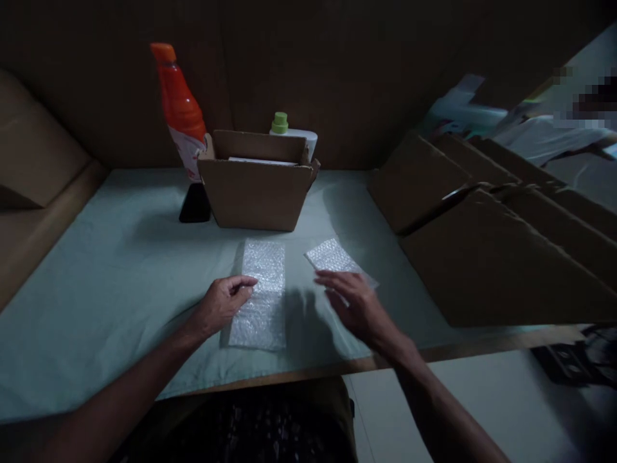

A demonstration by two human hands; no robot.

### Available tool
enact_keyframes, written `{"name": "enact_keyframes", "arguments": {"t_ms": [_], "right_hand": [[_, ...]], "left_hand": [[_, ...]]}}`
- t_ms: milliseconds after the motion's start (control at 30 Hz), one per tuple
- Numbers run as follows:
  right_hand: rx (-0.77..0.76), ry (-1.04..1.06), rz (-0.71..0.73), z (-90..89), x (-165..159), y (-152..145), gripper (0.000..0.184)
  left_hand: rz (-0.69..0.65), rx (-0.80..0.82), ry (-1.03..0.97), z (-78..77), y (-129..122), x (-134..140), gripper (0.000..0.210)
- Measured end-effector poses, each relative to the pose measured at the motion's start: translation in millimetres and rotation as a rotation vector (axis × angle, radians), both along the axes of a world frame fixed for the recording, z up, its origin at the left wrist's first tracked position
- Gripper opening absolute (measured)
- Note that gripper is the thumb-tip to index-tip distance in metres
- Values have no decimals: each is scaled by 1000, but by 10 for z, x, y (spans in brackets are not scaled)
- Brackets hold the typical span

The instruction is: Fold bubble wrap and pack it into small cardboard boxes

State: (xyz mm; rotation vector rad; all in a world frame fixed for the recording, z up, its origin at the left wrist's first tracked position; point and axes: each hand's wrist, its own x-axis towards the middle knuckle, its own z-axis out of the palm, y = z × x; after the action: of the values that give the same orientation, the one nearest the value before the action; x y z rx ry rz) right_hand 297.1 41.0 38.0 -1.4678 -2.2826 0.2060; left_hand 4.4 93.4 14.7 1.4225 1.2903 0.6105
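A long sheet of bubble wrap lies on the cloth-covered table in front of me. My left hand is over its left side, thumb and forefinger brought together on the wrap and the other fingers curled under. A smaller folded piece of bubble wrap lies at an angle to the right. Over its near edge is my right hand, slightly blurred, fingers stretched out and thumb apart, with nothing seen in its grasp. The hand covers part of that piece.
Behind the wrap stands an open cardboard box with something white inside. Around it are an orange-red bottle, a black phone and a green-capped white bottle. Larger cardboard boxes fill the right side. The table's front edge runs close to me.
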Motion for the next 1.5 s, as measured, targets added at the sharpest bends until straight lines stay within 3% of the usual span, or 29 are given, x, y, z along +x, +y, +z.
{"name": "enact_keyframes", "arguments": {"t_ms": [100, 233, 367, 500, 600, 667, 800, 900, 933, 1000, 1100, 1233, 1300, 1400, 1500], "right_hand": [[-36, -307, -139, -20, 433, 203, 52], [-55, -460, -99, -96, 670, 335, 30], [102, -343, -127, 5, 688, 339, 16], [278, -135, -286, 358, 537, 288, 13], [329, -28, -249, 530, 216, 188, 12], [311, 31, -115, 472, -62, 111, 12], [170, 55, 158, 51, -518, -23, 16], [37, 89, 316, -156, -615, -106, 11], [-15, 141, 335, -160, -599, -130, 19], [-137, 324, 282, -86, -524, -171, 36], [-404, 659, 83, 68, -434, -207, 38], [-876, 1099, 102, 56, -581, -229, 55], [-1027, 1238, 115, 11, -733, -222, 63], [-997, 1277, 50, 47, -911, -170, 72], [-757, 1222, -20, 196, -935, -93, 65]], "left_hand": [[-51, 40, 64, -25, 64, -28, 41], [-52, 37, 49, -74, 77, -52, 41], [-9, 12, 14, -93, 73, -41, 42], [96, -36, -55, -38, 47, -1, 36], [205, -97, -217, 47, -30, -49, 35], [308, -121, -321, 104, -107, -152, 35], [534, -102, -399, 211, -280, -469, 36], [635, -42, -405, 309, -403, -664, 33], [641, -20, -409, 343, -441, -699, 31], [614, 28, -432, 412, -510, -714, 24], [493, 122, -507, 510, -596, -617, 14], [167, 135, -661, 635, -687, -375, 8], [-15, 81, -675, 682, -722, -258, 6], [-221, 89, -605, 703, -754, -141, 4], [-269, 121, -503, 647, -769, -118, 7]]}}
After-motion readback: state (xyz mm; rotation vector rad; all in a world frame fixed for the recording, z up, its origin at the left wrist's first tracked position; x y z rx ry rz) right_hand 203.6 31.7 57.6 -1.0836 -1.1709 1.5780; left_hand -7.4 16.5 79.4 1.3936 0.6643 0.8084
